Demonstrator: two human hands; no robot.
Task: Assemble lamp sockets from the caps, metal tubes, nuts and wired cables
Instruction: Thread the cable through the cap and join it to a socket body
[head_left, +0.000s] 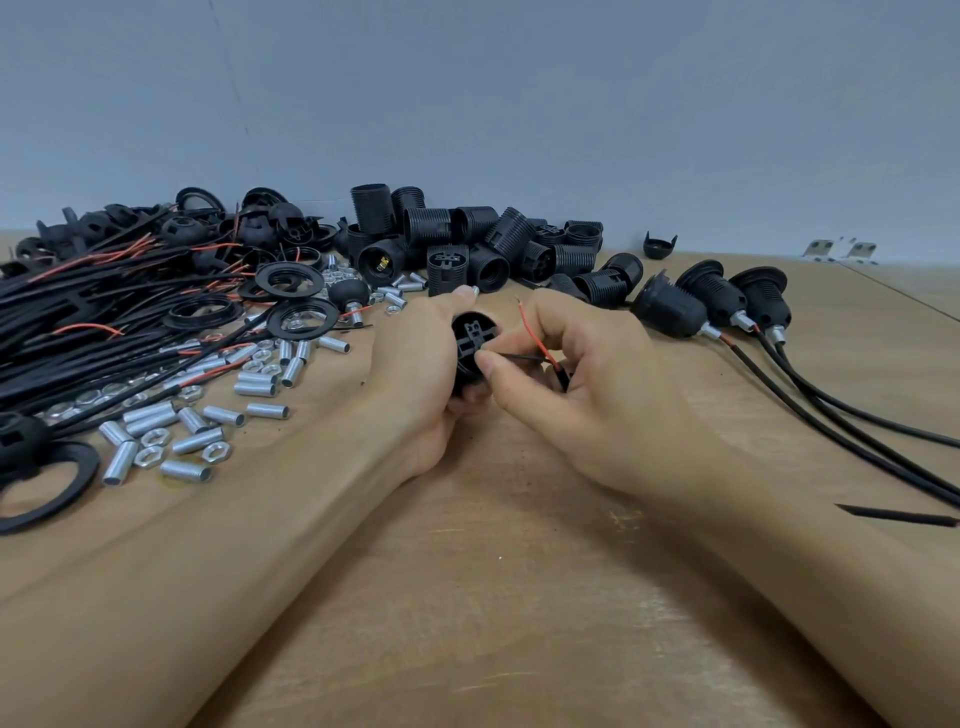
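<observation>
My left hand (415, 374) grips a black socket body (470, 338) with its terminal end turned toward me. My right hand (582, 374) pinches a thin black wire (519, 357) between thumb and forefinger, its tip at the socket's terminals. A red wire (532, 330) from the same cable curls up past my right fingers. The cable's sheath is hidden behind my right hand.
A bundle of black and red wired cables (93, 312) lies at the left with rings and caps (288, 275). Metal tubes (197, 441) and nuts (156, 436) are scattered near my left forearm. Socket bodies (467, 234) pile at the back. Three assembled sockets (717, 301) lie right.
</observation>
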